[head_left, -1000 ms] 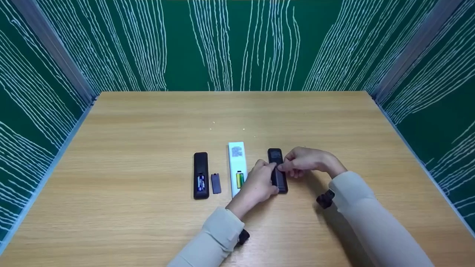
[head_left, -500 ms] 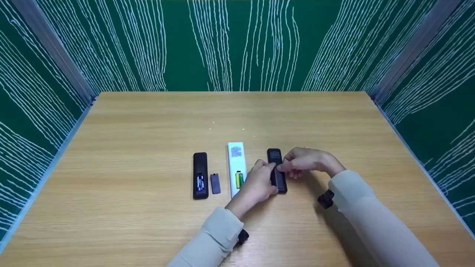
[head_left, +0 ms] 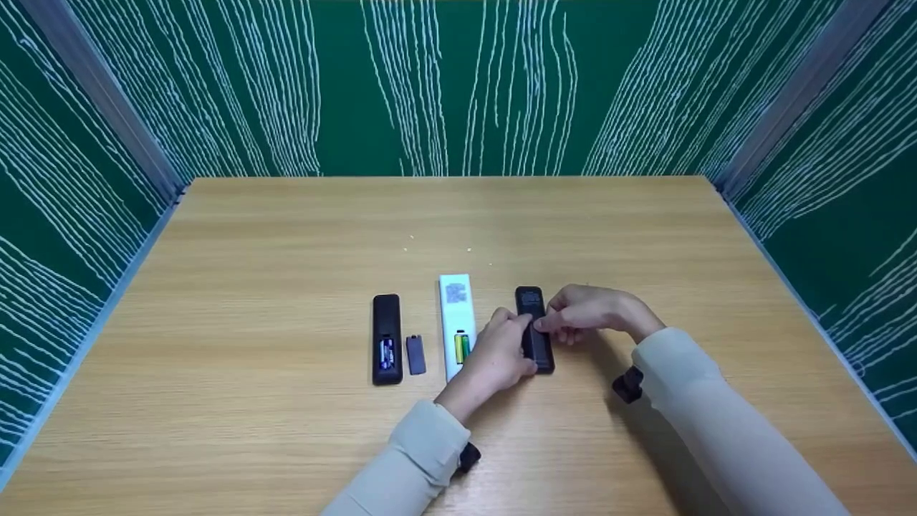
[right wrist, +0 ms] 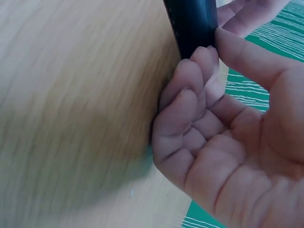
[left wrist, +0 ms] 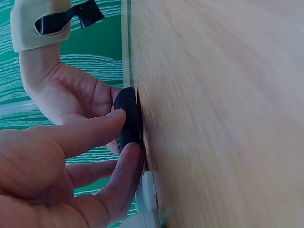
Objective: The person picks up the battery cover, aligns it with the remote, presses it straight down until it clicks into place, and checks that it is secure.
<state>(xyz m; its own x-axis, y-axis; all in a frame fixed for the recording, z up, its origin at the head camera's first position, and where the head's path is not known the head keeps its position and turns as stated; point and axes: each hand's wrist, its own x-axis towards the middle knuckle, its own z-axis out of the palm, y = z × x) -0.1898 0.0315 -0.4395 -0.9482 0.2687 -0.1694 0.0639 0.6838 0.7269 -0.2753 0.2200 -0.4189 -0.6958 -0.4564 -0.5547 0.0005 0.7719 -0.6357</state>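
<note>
A black remote control (head_left: 529,297) lies back up on the table, a printed label near its far end. My left hand (head_left: 500,351) grips it from the left, its thumb (left wrist: 116,121) on the near end in the left wrist view. From the other side, my right hand (head_left: 591,313) pinches its right edge, thumb on the back and fingers curled at the side. Beside my left hand lies a white remote (head_left: 456,308), battery bay uncovered, with yellow-green batteries (head_left: 462,348) in it. My left hand and wrist hide its near right part.
Farther left, a second black remote (head_left: 387,315) lies with blue batteries (head_left: 387,354) in its uncovered bay. Next to it is a loose dark battery cover (head_left: 415,355). Tiny white specks dot the wooden table (head_left: 286,251) beyond. Green walls (head_left: 501,86) with white lines enclose three sides.
Nearly nothing differs. Both hands stay on the same black remote, and the remotes lie where they were; the view has shifted very slightly.
</note>
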